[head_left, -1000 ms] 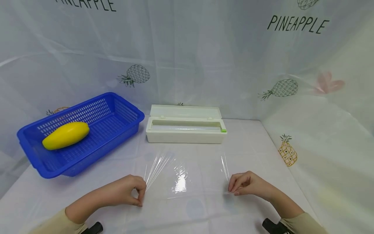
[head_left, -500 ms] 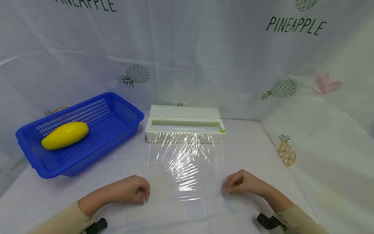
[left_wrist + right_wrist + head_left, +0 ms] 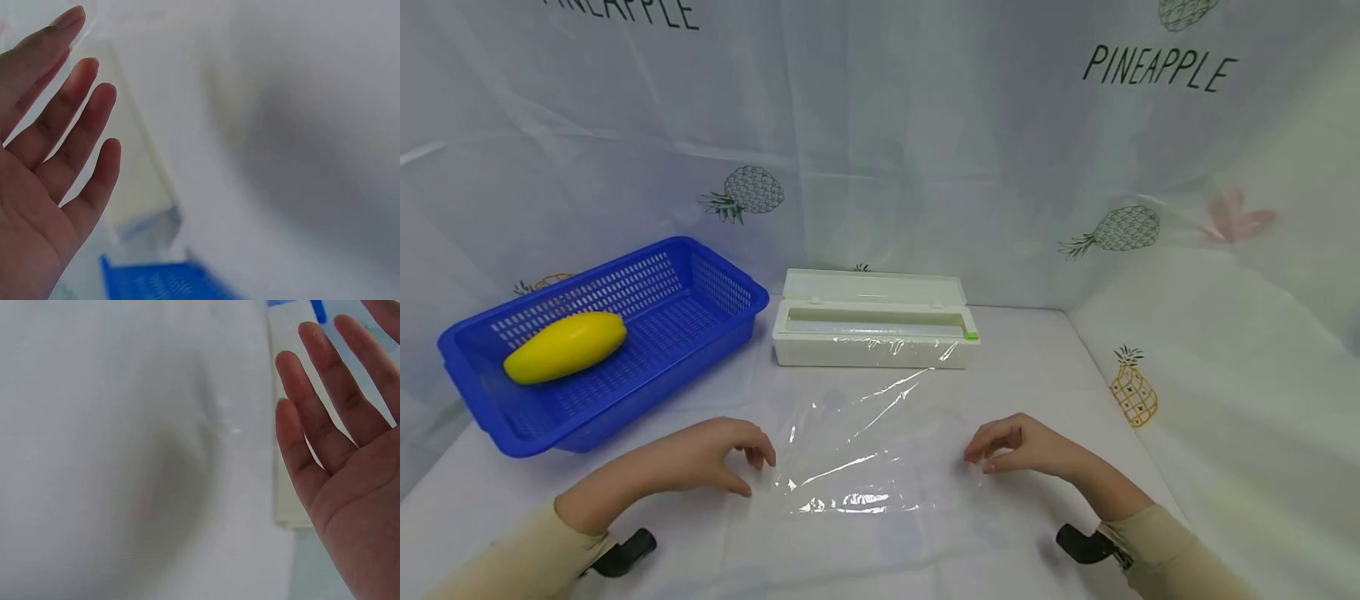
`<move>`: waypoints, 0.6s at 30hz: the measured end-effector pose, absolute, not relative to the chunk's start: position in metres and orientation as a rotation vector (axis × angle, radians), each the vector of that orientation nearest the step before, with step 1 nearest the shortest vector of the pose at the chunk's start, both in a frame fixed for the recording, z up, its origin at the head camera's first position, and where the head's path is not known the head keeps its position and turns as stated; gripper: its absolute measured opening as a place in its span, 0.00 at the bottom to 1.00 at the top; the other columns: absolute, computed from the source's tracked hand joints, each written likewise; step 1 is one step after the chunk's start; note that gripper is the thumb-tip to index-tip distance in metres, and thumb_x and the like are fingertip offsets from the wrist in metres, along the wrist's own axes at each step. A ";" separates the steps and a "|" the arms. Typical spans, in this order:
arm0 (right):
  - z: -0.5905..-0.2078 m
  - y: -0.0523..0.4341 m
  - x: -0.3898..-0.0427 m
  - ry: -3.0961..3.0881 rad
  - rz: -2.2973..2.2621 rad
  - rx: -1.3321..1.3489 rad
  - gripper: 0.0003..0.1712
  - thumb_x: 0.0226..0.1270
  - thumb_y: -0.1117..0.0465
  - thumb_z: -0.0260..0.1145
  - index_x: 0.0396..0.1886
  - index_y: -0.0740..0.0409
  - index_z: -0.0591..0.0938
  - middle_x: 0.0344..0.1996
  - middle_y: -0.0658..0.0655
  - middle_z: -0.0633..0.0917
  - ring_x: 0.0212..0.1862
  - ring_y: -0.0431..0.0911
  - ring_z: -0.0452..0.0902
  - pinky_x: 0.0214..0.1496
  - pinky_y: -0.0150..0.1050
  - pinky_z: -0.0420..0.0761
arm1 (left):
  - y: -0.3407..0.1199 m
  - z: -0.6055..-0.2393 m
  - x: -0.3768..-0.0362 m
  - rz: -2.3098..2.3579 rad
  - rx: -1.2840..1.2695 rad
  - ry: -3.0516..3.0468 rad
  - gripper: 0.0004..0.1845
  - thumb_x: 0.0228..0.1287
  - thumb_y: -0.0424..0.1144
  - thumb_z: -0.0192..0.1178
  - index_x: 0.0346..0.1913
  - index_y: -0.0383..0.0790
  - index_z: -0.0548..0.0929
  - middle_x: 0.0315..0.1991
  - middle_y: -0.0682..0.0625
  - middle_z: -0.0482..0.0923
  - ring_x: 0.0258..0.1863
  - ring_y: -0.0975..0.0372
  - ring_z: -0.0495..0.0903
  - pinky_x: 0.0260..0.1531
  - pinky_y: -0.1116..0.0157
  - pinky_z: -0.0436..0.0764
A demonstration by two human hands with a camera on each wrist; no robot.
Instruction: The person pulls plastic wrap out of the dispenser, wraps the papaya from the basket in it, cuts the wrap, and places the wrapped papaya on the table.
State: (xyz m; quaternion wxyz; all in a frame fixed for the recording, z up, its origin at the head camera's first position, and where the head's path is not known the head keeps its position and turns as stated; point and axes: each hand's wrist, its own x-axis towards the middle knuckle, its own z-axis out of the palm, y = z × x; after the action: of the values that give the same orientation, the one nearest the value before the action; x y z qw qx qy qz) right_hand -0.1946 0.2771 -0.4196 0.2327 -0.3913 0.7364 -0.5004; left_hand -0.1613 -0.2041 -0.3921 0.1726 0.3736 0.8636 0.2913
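A sheet of clear cling film [image 3: 857, 479] lies spread over the white table, reaching from the front of a cream dispenser box [image 3: 820, 352]. Its lid [image 3: 872, 287] is raised at the back, and a roll shows in the slot. Beside the film's left edge is my left hand [image 3: 703, 454], thumb and fingers apart, holding nothing; its fingers look loosely extended in the left wrist view. My right hand [image 3: 1033, 450] hovers at the film's right edge with relaxed fingers. In the right wrist view its fingers [image 3: 325, 419] are extended. Whether that hand touches the film is hard to tell.
A blue plastic basket [image 3: 647, 400] stands at the left, with a yellow papaya-shaped fruit [image 3: 565, 347] in it. A pineapple-print curtain [image 3: 925, 167] hangs behind the table and along the right. A small green piece [image 3: 972, 336] sits at the box's right end.
The film, earlier stretched taut between box and hands, has settled onto the table. My hands have let their pinch go; the left has moved left and up, the right slightly up.
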 end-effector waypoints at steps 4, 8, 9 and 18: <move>-0.392 0.266 -0.210 2.126 -1.305 -1.089 0.17 0.60 0.74 0.67 0.50 0.66 0.84 0.44 0.60 0.86 0.48 0.49 0.81 0.52 0.46 0.80 | -0.216 -0.351 -0.173 0.715 1.003 2.591 0.19 0.52 0.39 0.75 0.48 0.49 0.83 0.41 0.61 0.80 0.41 0.62 0.79 0.43 0.61 0.81; -0.367 0.250 -0.225 2.179 -1.256 -1.070 0.21 0.60 0.71 0.70 0.54 0.63 0.82 0.44 0.58 0.86 0.49 0.50 0.80 0.55 0.48 0.78 | -0.230 -0.320 -0.186 0.622 0.974 2.728 0.20 0.52 0.40 0.75 0.50 0.49 0.83 0.41 0.62 0.80 0.42 0.63 0.79 0.43 0.61 0.82; -0.362 0.246 -0.228 2.186 -1.256 -1.073 0.21 0.60 0.70 0.70 0.55 0.63 0.82 0.45 0.58 0.86 0.50 0.50 0.80 0.55 0.48 0.77 | -0.234 -0.314 -0.190 0.609 0.977 2.758 0.21 0.52 0.40 0.75 0.50 0.48 0.83 0.41 0.61 0.80 0.42 0.63 0.79 0.43 0.59 0.82; -0.345 0.201 -0.245 2.192 -1.269 -1.125 0.23 0.60 0.68 0.71 0.56 0.62 0.81 0.46 0.62 0.85 0.50 0.49 0.80 0.59 0.53 0.73 | -0.282 -0.294 -0.236 0.608 0.745 2.887 0.23 0.55 0.39 0.73 0.55 0.41 0.81 0.44 0.51 0.82 0.47 0.52 0.80 0.47 0.50 0.80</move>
State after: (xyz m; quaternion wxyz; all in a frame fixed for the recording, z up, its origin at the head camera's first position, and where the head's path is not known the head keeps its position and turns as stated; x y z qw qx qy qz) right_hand -0.2447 0.2007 -0.3452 0.1840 -0.3990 0.7774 -0.4501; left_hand -0.2359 -0.2816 -0.2940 0.0494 0.2445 0.9476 0.1996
